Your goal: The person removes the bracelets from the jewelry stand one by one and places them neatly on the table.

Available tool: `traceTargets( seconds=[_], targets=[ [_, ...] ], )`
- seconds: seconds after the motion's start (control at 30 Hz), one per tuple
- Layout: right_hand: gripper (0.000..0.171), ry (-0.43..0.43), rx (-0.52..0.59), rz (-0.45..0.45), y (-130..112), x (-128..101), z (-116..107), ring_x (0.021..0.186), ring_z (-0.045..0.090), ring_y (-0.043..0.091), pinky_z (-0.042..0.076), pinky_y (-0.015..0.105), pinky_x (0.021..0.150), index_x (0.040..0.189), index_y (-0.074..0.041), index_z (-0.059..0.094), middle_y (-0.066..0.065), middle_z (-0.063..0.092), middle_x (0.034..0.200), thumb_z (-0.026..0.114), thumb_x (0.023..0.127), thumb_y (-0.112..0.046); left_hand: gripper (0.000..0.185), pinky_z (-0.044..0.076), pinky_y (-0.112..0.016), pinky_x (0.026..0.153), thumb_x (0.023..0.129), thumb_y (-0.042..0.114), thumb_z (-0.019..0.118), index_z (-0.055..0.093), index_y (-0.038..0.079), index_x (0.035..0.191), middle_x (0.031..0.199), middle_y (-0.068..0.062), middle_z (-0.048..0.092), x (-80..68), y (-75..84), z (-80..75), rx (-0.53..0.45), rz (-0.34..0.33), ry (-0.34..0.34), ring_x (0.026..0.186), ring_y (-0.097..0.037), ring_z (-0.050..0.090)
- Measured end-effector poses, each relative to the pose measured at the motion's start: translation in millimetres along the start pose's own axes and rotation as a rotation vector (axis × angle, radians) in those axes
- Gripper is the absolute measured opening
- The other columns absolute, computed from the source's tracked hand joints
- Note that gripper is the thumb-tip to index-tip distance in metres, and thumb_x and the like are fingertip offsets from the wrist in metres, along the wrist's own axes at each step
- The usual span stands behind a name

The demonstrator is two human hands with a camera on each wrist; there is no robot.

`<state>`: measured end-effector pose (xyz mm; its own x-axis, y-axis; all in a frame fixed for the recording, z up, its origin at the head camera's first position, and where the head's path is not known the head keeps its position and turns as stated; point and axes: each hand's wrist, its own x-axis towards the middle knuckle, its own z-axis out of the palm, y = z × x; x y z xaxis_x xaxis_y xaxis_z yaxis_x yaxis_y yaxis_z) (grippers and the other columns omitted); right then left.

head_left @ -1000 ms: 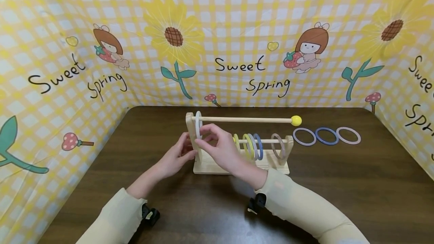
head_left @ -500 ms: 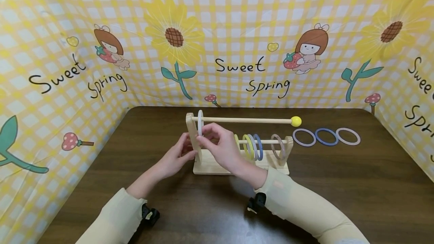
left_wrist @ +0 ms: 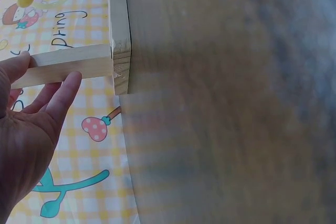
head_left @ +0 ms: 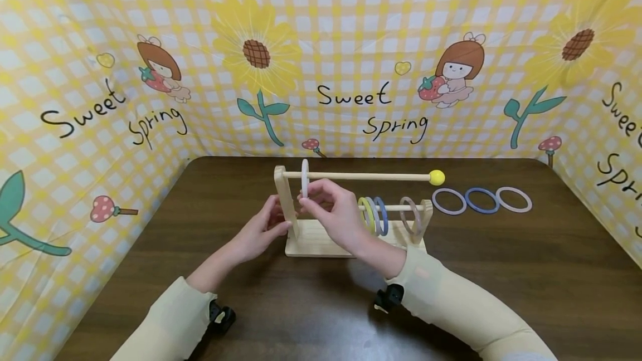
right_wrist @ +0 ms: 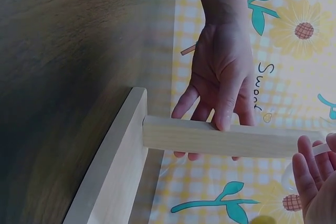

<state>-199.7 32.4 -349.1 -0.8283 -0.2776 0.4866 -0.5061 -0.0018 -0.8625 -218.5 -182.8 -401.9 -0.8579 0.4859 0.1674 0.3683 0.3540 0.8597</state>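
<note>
A wooden ring rack has a left post (head_left: pixel 283 196), a flat base (head_left: pixel 316 243) and an upper rod (head_left: pixel 371 176) tipped with a yellow ball (head_left: pixel 437 177). My left hand (head_left: pixel 256 234) grips the left post; in the left wrist view its thumb and fingers (left_wrist: pixel 65 95) lie on opposite sides of the wood. With my right hand (head_left: pixel 341 217) I pinch a pale, whitish ring (head_left: pixel 305 174), which hangs around the upper rod near the post. The right wrist view shows only part of the right hand (right_wrist: pixel 320 182) at its edge.
Around the lower rod (head_left: pixel 394 208) hang yellow-green, whitish and blue rings (head_left: pixel 384 217), plus a brownish-pink ring (head_left: pixel 411 217) near the short right post (head_left: pixel 427 216). Flat on the table to the right lie a lilac ring (head_left: pixel 434 205), a blue ring (head_left: pixel 467 203) and a pinkish ring (head_left: pixel 529 203).
My right hand has slid the whitish ring a short way right along the upper rod, away from the left post. The left hand has stayed on the post.
</note>
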Motion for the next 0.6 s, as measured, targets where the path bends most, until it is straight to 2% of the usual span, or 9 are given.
traceTargets(
  seconds=[0.13,0.23,0.4,0.6],
  targets=[
    [0.011,0.015,-0.016,0.001,0,-4,-6,0.076,0.069,0.027,0.056,0.037,0.067,0.102,-0.001,0.065,0.013,0.071,0.093,0.067,0.092,-0.003,0.046,0.052,-0.043,0.086,0.1,0.007,0.055,0.03,0.005,0.139,0.125,-0.029,0.053,-0.2,-0.1,0.7,0.006,-0.006,0.002,0.116,-0.041,0.054],
    [0.01,0.024,-0.034,-0.003,0,-6,-11,0.075,0.069,0.024,0.055,0.031,0.065,0.101,-0.001,0.065,0.014,0.071,0.094,0.067,0.092,-0.002,0.047,0.052,-0.043,0.087,0.1,0.008,0.055,0.03,0.004,0.139,0.124,-0.029,0.054,0.5,-0.4,0.6,0.019,-0.005,0.001,0.116,-0.04,0.054],
    [0.01,0.017,-0.049,-0.003,-2,-10,-18,0.077,0.069,0.021,0.056,0.035,0.067,0.102,-0.001,0.065,0.009,0.07,0.094,0.066,0.092,-0.003,0.045,0.052,-0.041,0.086,0.099,0.007,0.055,0.031,0.003,0.137,0.123,-0.029,0.054,0.3,-1.2,1.0,0.027,0.006,0.006,0.115,-0.039,0.055],
    [0.01,0.019,-0.07,-0.001,-2,-12,-28,0.078,0.069,0.023,0.056,0.036,0.066,0.101,-0.002,0.065,0.011,0.07,0.095,0.066,0.092,-0.004,0.043,0.053,-0.039,0.085,0.099,0.007,0.055,0.033,0.004,0.136,0.122,-0.03,0.055,0.5,-1.7,0.7,0.018,0.018,0.007,0.114,-0.039,0.056]
  ],
)
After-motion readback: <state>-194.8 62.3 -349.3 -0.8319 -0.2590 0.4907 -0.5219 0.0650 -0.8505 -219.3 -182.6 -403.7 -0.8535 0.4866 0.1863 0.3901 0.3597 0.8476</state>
